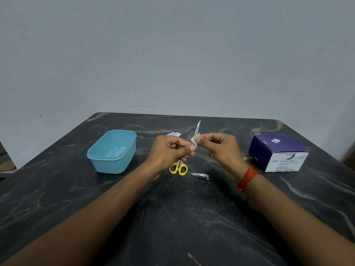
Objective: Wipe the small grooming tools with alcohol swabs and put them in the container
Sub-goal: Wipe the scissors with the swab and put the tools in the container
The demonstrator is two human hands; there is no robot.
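Note:
My left hand (pixel 169 150) grips the lower end of silver tweezers (pixel 197 127), which point up and away above the table. A small white alcohol swab (pixel 194 140) is wrapped around the tweezers' middle, pinched by my right hand (pixel 221 148). Small scissors with yellow handles (pixel 178 168) lie on the table under my left hand, blades hidden. A silver nail clipper (pixel 200 176) lies just right of the scissors. The light blue plastic container (pixel 113 150) stands open to the left with nothing visible inside.
A purple and white box of alcohol swabs (pixel 278 152) sits at the right. A torn white swab wrapper (pixel 173 134) lies behind my left hand. All rest on a dark marbled table (pixel 172 217) against a grey wall. An orange thread band circles my right wrist.

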